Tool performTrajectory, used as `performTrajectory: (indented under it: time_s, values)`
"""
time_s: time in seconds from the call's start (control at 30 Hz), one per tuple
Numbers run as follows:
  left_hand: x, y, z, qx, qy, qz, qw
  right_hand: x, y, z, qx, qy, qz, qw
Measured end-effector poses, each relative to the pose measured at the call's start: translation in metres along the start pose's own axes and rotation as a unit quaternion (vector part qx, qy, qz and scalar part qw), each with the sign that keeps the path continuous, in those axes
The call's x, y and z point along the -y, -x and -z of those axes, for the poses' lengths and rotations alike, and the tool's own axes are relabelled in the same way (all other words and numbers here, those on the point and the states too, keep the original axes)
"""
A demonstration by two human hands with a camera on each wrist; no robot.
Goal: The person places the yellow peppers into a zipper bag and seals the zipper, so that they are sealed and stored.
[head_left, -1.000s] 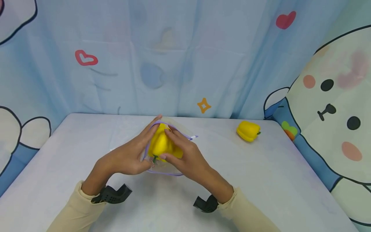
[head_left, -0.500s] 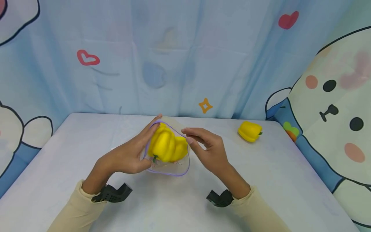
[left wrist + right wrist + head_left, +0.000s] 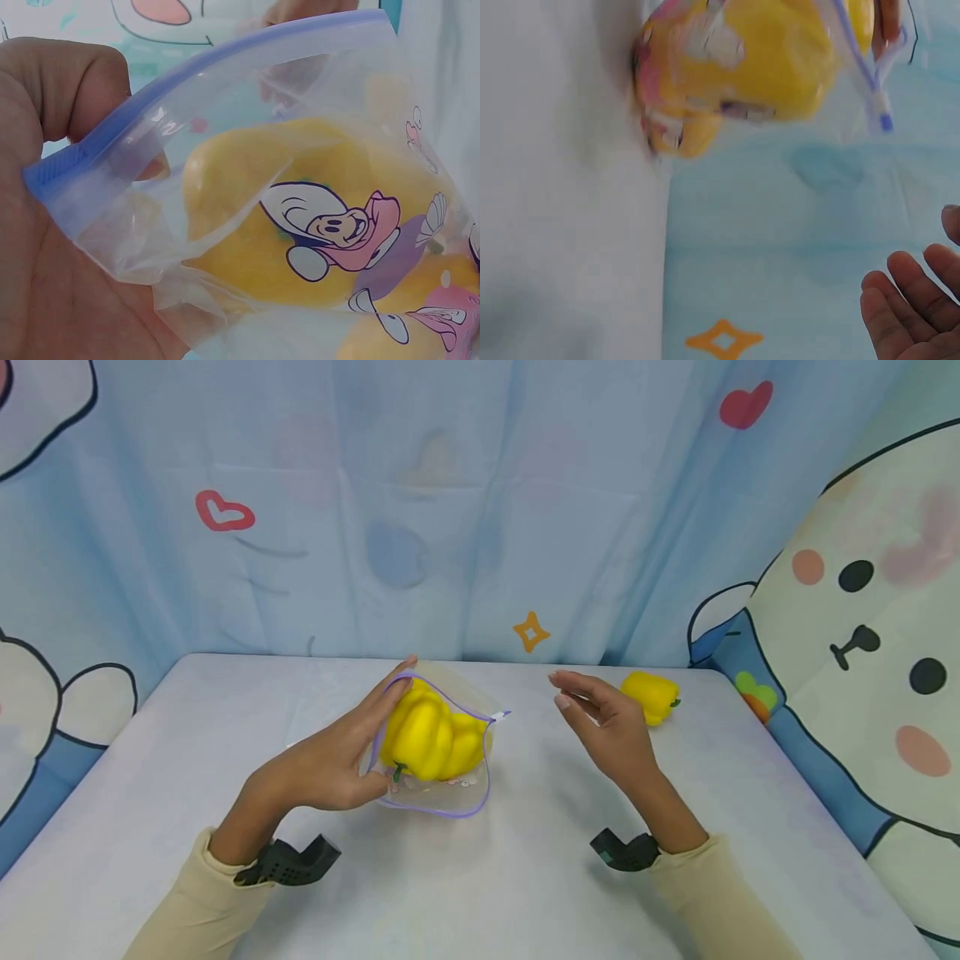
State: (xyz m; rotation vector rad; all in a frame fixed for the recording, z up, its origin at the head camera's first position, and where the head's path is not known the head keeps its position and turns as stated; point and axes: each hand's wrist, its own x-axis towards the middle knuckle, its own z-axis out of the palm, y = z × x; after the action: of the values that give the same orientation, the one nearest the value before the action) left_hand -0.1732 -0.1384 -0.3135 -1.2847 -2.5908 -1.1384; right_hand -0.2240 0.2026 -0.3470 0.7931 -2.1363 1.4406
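A clear zip bag [image 3: 437, 799] with a purple rim stands in the middle of the table, its mouth spread wide. Inside it are yellow bell peppers [image 3: 420, 739], one with its green stem toward me. My left hand [image 3: 326, 764] grips the bag's left edge, thumb near and fingers at the far side of the mouth. Cartoon figures are printed on the bag's wall [image 3: 341, 232] in the left wrist view. Away from the bag, my right hand [image 3: 611, 727] hangs in the air with loosely bent fingers, holding nothing. Just beyond it lies another yellow bell pepper [image 3: 654, 696], partly overlapped by that hand.
The white table [image 3: 517, 893] ends at a blue patterned curtain [image 3: 420, 527] behind the bag. A large printed cartoon animal [image 3: 885, 635] covers the cloth on the right. Each wrist carries a black camera mount [image 3: 292, 864].
My right hand has left the peppers and bag rim and moved right, toward the lone bell pepper. My left hand stays at the bag's left edge.
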Motion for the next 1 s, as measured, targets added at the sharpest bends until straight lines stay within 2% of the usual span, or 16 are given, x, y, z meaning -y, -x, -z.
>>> performTrajectory:
  time_s: [0.2, 0.43, 0.6, 0.67, 0.77, 0.83, 0.93, 1.0]
  values:
    - [-0.001, 0.001, 0.001, 0.000, 0.003, 0.002, 1.0000, -0.026, -0.001, 0.022, -0.017, 0.061, -0.056, 0.9964]
    - [0.000, 0.001, 0.002, -0.002, 0.007, 0.005, 1.0000, -0.054, 0.000, 0.046, -0.045, 0.144, -0.139, 0.9788]
    - [0.001, 0.001, 0.002, -0.002, 0.003, -0.009, 1.0000, -0.075, 0.003, 0.068, -0.077, 0.164, -0.182, 0.9664]
    - [0.001, 0.000, 0.002, -0.002, 0.001, -0.012, 0.9999, -0.091, 0.006, 0.078, -0.094, 0.164, -0.203, 0.9607]
    - [0.001, 0.000, 0.002, -0.002, 0.000, -0.012, 0.9999, -0.112, 0.012, 0.092, -0.097, 0.182, -0.237, 0.9495]
    - [0.001, 0.001, 0.002, -0.002, -0.001, -0.011, 0.9999, -0.137, 0.016, 0.104, -0.094, 0.191, -0.249, 0.9447]
    - [0.001, 0.001, 0.002, -0.002, 0.000, -0.011, 0.9999, -0.156, 0.019, 0.115, -0.086, 0.208, -0.261, 0.9389]
    - [0.001, 0.002, 0.002, -0.003, -0.001, -0.013, 0.9999, -0.151, 0.019, 0.117, -0.081, 0.204, -0.269, 0.9379]
